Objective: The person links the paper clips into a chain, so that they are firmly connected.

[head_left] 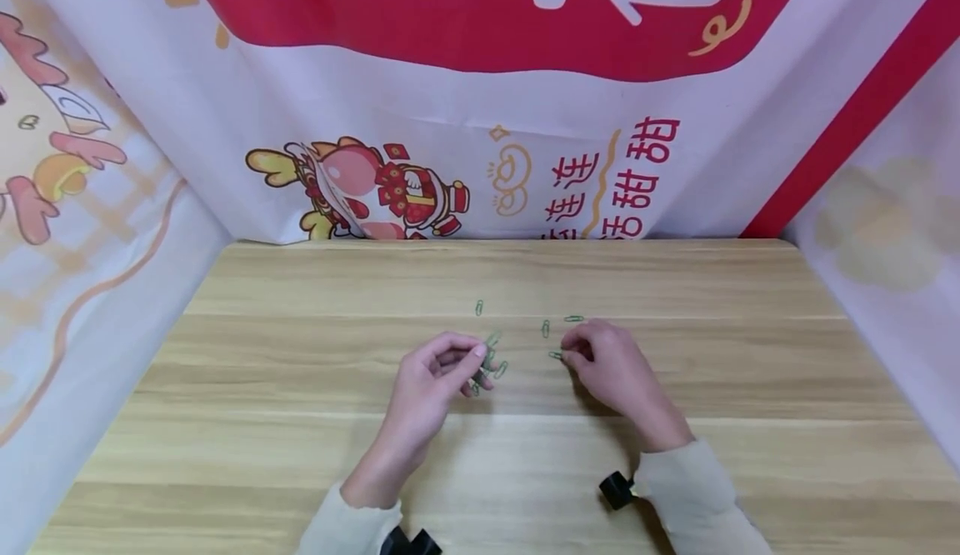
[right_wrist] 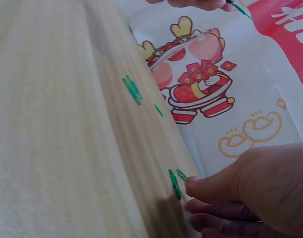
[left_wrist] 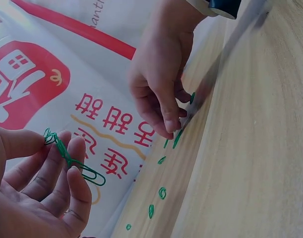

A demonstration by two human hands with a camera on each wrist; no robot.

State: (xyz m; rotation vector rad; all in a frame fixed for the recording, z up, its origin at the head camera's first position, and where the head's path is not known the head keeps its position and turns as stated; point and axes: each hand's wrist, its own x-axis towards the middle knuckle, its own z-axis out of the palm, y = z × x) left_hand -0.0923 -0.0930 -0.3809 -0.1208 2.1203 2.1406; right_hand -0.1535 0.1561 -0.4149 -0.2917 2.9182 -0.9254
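Note:
In the head view my left hand (head_left: 435, 380) is raised over the middle of the table. Its thumb and forefinger pinch a short linked string of green paper clips (left_wrist: 67, 156), plainest in the left wrist view, with the lowest clip hanging past the other fingers. To the right, my right hand (head_left: 611, 367) is down at the tabletop. Its thumb and forefinger meet at one end of a green paper clip (head_left: 556, 355); the fingers partly hide their contact. Close by lie a paper clip (head_left: 545, 328) and another paper clip (head_left: 573, 318).
A loose paper clip (head_left: 479, 307) lies farther back on the wooden table (head_left: 300, 288). More green clips (right_wrist: 131, 90) rest on the wood near my left hand. A printed cloth (head_left: 450, 97) hangs behind the table, with cloth walls at both sides.

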